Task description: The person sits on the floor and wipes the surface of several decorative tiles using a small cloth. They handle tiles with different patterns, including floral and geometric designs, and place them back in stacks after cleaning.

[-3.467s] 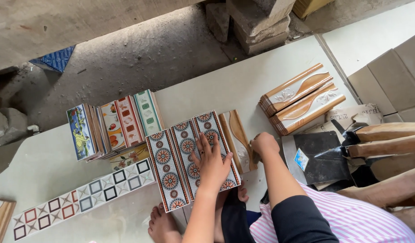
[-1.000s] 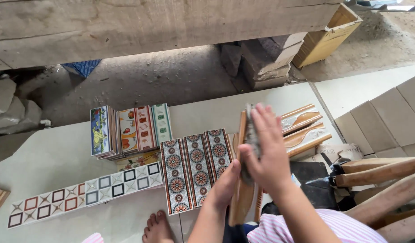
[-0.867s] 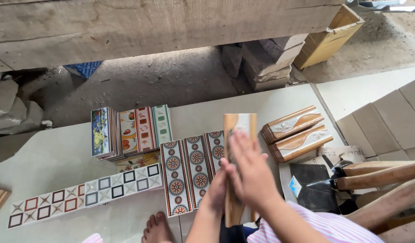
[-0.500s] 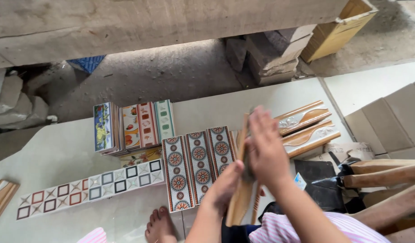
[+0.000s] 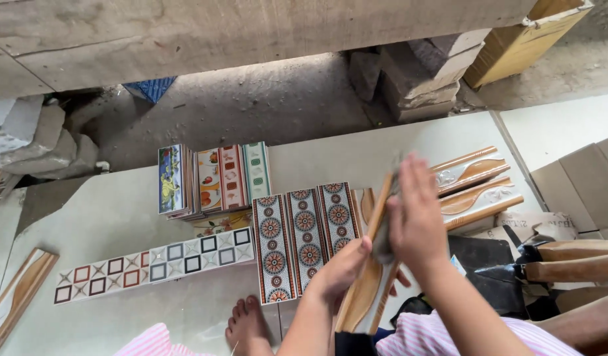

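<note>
Since half a second ago the right hand [image 5: 416, 214] has slid a little farther along the brown border tile [image 5: 370, 283], and the view has tipped slightly upward. The left hand [image 5: 340, 270] grips that tile from beneath near its lower half, thumb over the edge, holding it tilted up off the worktop [image 5: 106, 231]. The right hand lies flat on the tile's upper end with a grey cloth [image 5: 385, 231] pinned under the palm, fingers stretched out. At nine o'clock from the held tile lie three medallion border tiles [image 5: 307, 234] side by side; at ten o'clock stands a stack of picture tiles [image 5: 211, 178]. At two o'clock rest two boxed pairs of brown trim tiles [image 5: 478, 188]. A strip of square-patterned tiles [image 5: 155, 264] lies farther toward nine o'clock.
</note>
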